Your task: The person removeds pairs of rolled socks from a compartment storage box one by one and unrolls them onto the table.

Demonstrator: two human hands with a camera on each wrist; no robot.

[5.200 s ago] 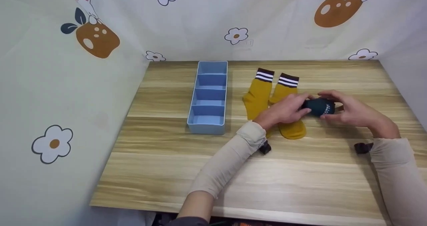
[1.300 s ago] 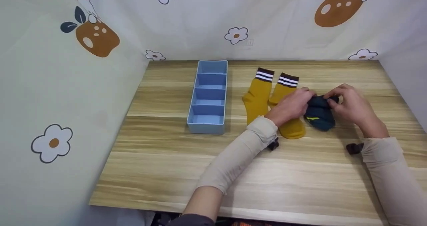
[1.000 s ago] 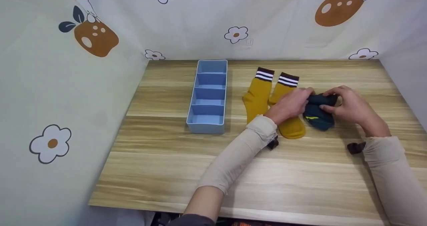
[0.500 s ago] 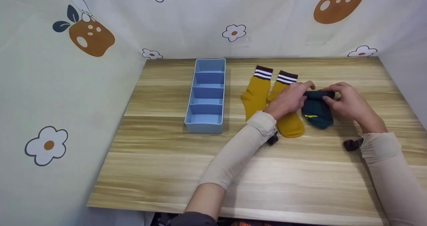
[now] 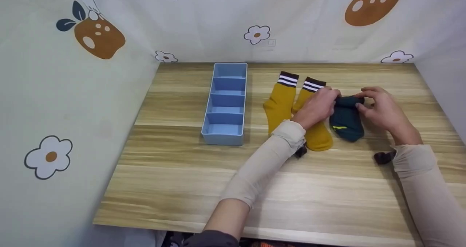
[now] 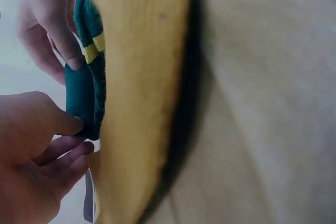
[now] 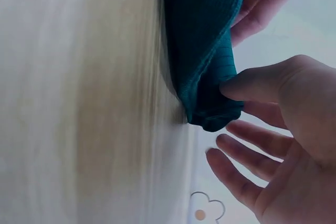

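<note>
Dark green socks (image 5: 346,123) with a yellow mark lie on the table, their far end turned over into a roll. Two yellow marks show on them in the left wrist view, as of one sock on another. My left hand (image 5: 316,108) pinches the left end of the roll, thumb on top. At the right end, my right hand (image 7: 294,114) pinches the fold between thumb and forefinger, the other fingers spread. A mustard sock (image 5: 282,99) with a striped cuff lies to the left. A second mustard sock (image 5: 318,138) is partly hidden under my left hand and wrist.
A light blue box (image 5: 224,139) with several compartments in a row stands left of the socks. The wooden table (image 5: 174,188) meets patterned cloth walls at the back and sides. A small black device (image 5: 384,158) sits at my right wrist.
About five seconds ago both hands held a compact green bundle. Now the socks lie longer on the table with their far end rolled over. In the last second the hands shifted slightly along the roll.
</note>
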